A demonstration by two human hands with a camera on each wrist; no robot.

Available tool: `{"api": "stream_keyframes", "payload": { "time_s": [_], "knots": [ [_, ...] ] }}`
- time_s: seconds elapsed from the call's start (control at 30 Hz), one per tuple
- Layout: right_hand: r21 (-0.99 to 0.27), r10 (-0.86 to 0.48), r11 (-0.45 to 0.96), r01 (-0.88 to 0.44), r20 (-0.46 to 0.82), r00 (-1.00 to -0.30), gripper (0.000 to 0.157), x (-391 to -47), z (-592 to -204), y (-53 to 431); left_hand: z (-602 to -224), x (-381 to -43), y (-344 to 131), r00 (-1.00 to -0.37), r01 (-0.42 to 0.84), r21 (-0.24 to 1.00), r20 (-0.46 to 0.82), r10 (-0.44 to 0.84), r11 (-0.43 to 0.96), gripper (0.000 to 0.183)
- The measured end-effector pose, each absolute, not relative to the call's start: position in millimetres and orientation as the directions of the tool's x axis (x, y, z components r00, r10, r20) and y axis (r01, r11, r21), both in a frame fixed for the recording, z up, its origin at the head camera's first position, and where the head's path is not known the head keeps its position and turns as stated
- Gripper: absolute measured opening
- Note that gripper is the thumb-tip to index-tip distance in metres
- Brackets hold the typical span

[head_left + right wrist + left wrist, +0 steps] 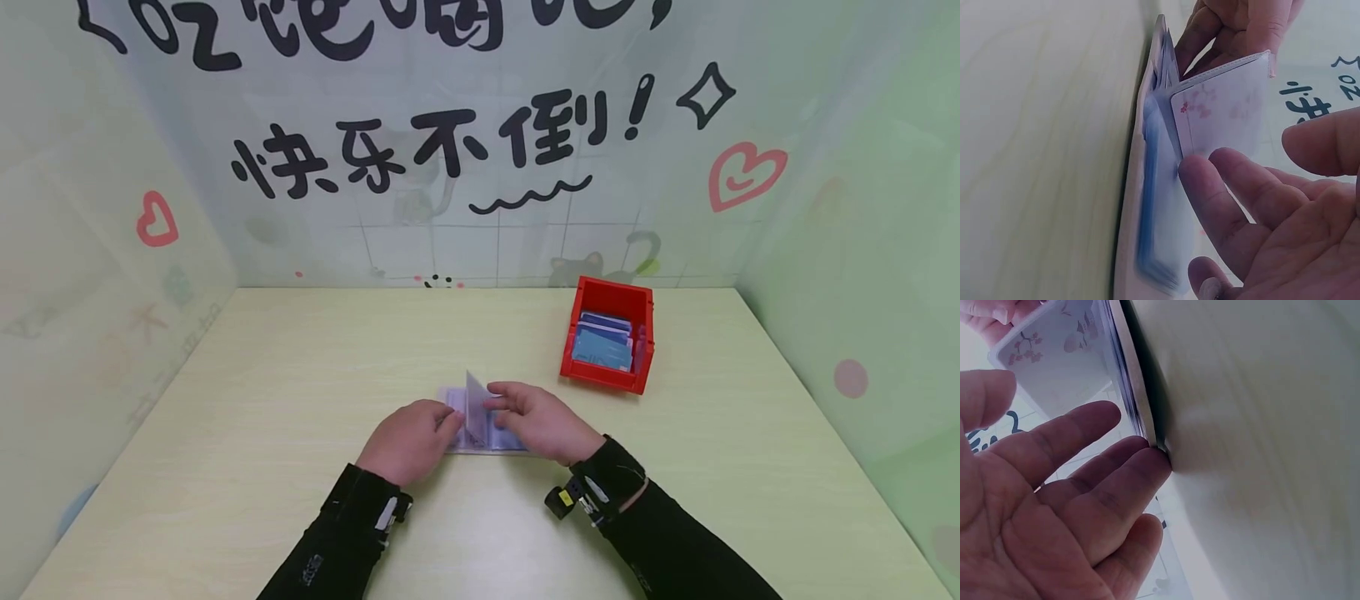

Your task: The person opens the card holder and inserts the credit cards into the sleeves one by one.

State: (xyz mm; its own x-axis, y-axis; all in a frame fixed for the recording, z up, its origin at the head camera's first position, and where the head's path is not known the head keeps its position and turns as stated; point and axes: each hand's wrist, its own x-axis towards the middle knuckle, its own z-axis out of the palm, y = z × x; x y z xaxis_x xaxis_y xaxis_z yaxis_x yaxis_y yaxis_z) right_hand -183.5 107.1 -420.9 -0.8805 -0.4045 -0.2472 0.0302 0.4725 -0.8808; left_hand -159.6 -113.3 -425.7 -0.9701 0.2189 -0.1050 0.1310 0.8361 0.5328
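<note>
A card holder [455, 397] with clear sleeves lies open on the table between my two hands. One of its leaves [476, 415] stands up near the middle; a pale card with a pink blossom print [1219, 109] shows in it. My left hand [408, 440] is at the holder's left side, its lower fingertips touching the holder's edge in the left wrist view, thumb apart from them. From the right, my right hand [543, 421] reaches in with fingers extended. In the right wrist view its fingertips meet the raised leaf, while its thumb stays away. Bluish sleeves [1163, 219] lie beneath, partly blurred.
A red bin [607, 379] holding several blue and purple cards [602, 346] stands behind and to the right of my right hand. The pale wooden table [315, 358] is bordered by printed cloth walls [450, 250] at the back and both sides.
</note>
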Motion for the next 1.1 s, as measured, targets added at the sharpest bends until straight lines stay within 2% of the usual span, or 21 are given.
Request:
{"api": "stream_keyframes", "payload": {
  "time_s": [0.57,0.87,1.1],
  "knots": [
    [-0.875,-0.474,0.484,-0.007,-0.255,-0.843,0.05,-182.8,-422.1,107.1,-427.5,-160.3,-112.6,-0.968,0.165,0.546,-0.072,0.241,0.822,0.039],
    [-0.832,-0.462,0.554,-0.037,-0.27,-0.845,0.048,-184.3,-419.1,108.9,-424.2,-159.7,-110.9,-0.975,0.135,0.517,-0.08,0.205,0.845,0.023],
    [-0.8,-0.381,0.595,-0.069,-0.205,-0.902,0.043,-187.3,-413.6,116.3,-422.3,-156.2,-107.8,-0.988,0.081,0.526,-0.072,0.139,0.847,0.052]
  ]
}}
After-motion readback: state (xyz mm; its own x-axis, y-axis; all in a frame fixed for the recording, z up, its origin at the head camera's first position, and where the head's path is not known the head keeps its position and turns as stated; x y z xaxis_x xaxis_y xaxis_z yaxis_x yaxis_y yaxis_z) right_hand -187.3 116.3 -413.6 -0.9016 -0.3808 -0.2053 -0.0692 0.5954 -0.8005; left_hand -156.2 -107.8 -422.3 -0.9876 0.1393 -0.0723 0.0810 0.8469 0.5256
